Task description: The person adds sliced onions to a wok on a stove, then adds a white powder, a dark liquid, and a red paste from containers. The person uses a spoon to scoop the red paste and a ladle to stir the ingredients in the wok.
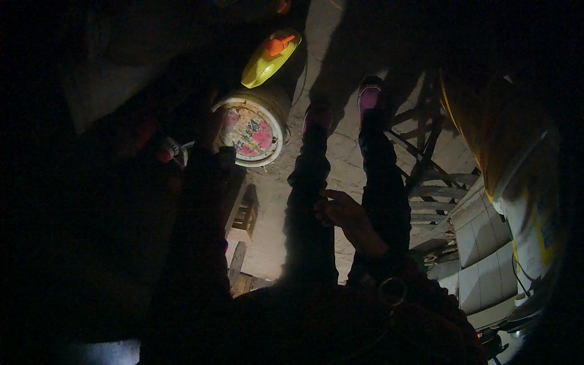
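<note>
My right hand [345,218] hangs over my legs, with the fingers curled in. Whether anything small is pinched in it does not show. My left arm reaches forward on the left, and my left hand [210,126] is a dim shape at the left edge of a round bucket [277,109]. Its fingers are lost in the dark. On the bucket's pale lid is a worn pink and cream label. Just beyond the lid lies a yellow bottle or pouch [260,68] with an orange part [278,45] on it.
A small wooden stool or crate [243,222] stands left of my legs. To the right are dark crossed bars with slats [433,193], a yellowish hanging cloth or sack [471,125] and pale tiles [486,267]. A red and white item [169,149] sits in deep shadow at the left.
</note>
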{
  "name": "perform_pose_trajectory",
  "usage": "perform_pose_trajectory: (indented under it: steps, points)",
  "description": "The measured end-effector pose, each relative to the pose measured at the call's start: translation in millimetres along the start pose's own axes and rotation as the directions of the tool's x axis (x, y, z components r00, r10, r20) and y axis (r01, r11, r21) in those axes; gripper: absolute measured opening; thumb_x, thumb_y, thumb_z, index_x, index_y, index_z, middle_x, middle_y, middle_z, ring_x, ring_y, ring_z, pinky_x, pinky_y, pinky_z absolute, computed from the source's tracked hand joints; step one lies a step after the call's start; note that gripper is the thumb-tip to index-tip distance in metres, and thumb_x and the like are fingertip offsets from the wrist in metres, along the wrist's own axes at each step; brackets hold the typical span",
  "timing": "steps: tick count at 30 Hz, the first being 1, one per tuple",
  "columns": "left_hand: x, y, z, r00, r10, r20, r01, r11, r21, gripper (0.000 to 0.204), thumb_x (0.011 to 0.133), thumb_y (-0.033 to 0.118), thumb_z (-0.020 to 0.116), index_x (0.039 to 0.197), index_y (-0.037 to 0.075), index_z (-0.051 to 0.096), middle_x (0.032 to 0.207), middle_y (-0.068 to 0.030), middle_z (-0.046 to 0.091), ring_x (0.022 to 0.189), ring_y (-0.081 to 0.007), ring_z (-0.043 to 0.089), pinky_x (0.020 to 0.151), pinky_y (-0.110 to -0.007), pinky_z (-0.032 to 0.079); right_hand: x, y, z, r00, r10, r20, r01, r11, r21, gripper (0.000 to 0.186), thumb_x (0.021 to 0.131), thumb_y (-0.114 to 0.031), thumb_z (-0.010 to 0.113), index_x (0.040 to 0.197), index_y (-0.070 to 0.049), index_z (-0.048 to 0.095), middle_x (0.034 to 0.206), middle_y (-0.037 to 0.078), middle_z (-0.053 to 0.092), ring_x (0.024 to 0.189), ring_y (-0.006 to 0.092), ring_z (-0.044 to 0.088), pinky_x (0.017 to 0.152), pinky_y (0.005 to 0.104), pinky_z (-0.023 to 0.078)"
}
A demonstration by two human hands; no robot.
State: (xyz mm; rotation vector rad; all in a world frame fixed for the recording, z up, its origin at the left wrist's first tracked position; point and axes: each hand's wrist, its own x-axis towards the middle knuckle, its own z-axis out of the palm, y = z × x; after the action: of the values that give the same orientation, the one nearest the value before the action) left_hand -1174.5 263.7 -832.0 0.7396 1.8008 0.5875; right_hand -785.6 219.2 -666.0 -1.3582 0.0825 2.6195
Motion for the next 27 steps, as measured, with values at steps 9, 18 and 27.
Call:
perform_pose_trajectory:
  steps: [9, 18, 27]
  points:
    - [7, -64, -34, 0.984, -0.17, 0.053, 0.167, 0.985, 0.049, 0.046, 0.082, 0.02, 0.064, 0.123, 0.005, 0.049, 0.115, -0.0107, 0.057, 0.102, -0.0214, 0.054, 0.084, -0.033, 0.047, 3, 5, -3, 1.0, -0.014, -0.006, 0.013, 0.984, -0.177, 0.039, 0.094, -0.02, 0.051, 0.129, -0.004, 0.041, 0.112, 0.01, 0.058, 0.096, 0.0165, 0.057, 0.081, 0.0292, 0.047]
    - [14, -72, -52, 0.995, -0.023, -0.099, 0.069, 0.864, 0.499, 0.042, 0.08, 0.025, 0.067, 0.113, 0.003, 0.053, 0.102, -0.0118, 0.06, 0.094, -0.0218, 0.057, 0.079, -0.034, 0.048, 7, 1, 5, 0.994, 0.061, -0.088, -0.077, 0.978, -0.192, 0.037, 0.094, -0.021, 0.05, 0.127, -0.005, 0.042, 0.111, 0.011, 0.059, 0.097, 0.0169, 0.058, 0.082, 0.0291, 0.047]
    - [25, -47, -60, 0.994, -0.109, 0.002, 0.085, 0.782, 0.617, 0.045, 0.075, 0.03, 0.072, 0.105, 0.003, 0.054, 0.088, -0.013, 0.062, 0.085, -0.0236, 0.059, 0.074, -0.036, 0.049, 12, -4, 15, 0.998, 0.037, -0.044, -0.048, 0.961, -0.274, 0.046, 0.092, -0.028, 0.052, 0.129, -0.003, 0.04, 0.113, 0.015, 0.055, 0.098, 0.0211, 0.057, 0.083, 0.0347, 0.048]
